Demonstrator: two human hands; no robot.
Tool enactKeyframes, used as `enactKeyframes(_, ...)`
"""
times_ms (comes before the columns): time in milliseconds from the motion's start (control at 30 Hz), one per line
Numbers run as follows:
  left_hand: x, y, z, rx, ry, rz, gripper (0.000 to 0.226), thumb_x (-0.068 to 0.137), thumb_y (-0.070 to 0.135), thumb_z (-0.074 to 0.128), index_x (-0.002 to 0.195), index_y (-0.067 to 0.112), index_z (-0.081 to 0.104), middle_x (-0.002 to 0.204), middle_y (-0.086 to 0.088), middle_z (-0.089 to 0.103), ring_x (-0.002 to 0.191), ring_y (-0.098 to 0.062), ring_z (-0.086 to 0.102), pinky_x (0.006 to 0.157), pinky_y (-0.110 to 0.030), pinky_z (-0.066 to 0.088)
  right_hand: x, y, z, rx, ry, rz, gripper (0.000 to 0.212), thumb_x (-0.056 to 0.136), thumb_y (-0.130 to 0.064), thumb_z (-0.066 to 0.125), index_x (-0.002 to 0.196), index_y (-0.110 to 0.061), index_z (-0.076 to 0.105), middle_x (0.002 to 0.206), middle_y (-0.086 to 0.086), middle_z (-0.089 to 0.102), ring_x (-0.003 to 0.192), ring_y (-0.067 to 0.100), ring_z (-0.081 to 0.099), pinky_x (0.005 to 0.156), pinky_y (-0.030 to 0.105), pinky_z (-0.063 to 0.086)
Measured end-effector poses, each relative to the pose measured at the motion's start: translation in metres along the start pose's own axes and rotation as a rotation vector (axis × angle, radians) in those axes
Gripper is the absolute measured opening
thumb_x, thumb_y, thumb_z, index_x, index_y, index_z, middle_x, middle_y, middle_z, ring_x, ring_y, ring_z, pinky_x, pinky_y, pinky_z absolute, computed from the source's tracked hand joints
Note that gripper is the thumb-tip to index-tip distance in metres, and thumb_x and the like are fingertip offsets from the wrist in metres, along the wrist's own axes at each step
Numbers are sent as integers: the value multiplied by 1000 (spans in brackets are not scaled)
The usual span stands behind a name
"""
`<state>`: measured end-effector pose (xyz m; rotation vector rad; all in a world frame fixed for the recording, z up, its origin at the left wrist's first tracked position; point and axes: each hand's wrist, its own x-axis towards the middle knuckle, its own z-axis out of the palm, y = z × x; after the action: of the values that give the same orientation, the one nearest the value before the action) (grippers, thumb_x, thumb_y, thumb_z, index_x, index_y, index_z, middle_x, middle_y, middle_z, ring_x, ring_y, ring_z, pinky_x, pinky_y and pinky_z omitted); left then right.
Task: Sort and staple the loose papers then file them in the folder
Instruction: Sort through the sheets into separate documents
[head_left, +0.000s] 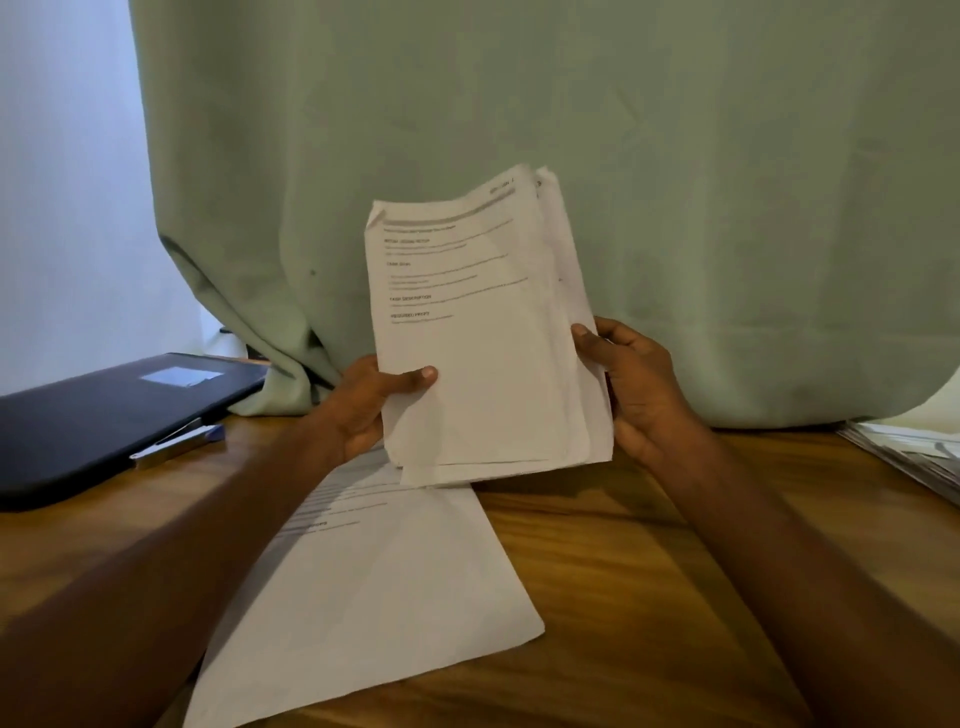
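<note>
While our thumbs are pressing on the printed front of the stack of papers (478, 332), we are holding it upright above the wooden table (623, 561), its top leaning toward the far curtain (519, 104). Our left hand (363, 405) is gripping the stack's lower left edge, thumb lying across the front sheet and the other fingers curled behind it, out of sight. Our right hand (639, 384) is clasping the right edge, thumb tip on the front near the margin and fingers wrapped round the back. The sheets are sitting unevenly between our hands, the rear ones fanning out to the right and below the front page.

Just beneath the stack, we are seeing a single loose sheet (374, 587) lying flat on the table, nearer to us and partly under our left forearm. Further left, a dark folder (104, 415) is resting on the table, with a stapler (176, 441) lying at its near edge. At the far right edge, another pile of documents (914, 457) is lying on the table, well apart from our hands.
</note>
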<state>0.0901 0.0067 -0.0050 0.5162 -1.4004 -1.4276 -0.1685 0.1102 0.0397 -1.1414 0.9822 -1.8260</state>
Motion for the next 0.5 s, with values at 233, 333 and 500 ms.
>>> enactKeyframes(233,2,14,-48,-312,191,107,80,74,11,88,146,8,53,140,-17,61,128,-35,60,104,-56,50,-17,35,27,64,-115,166,29,105,-29,54,119,-7,65,104,9,77,96,25,75,84,40,61)
enactKeyframes(333,1,16,-70,-335,411,136,52,92,3,70,141,9,56,128,-11,69,113,-28,67,91,-48,59,-34,53,39,-269,-120,143,19,103,-26,58,112,-14,69,99,4,78,95,24,74,77,33,57)
enactKeyframes(500,3,14,-91,-283,556,108,36,92,5,71,125,16,62,119,-10,71,109,-30,66,80,-47,60,-53,76,50,-1096,-434,11,45,76,-74,71,79,-35,49,76,-17,50,71,3,51,57,22,36)
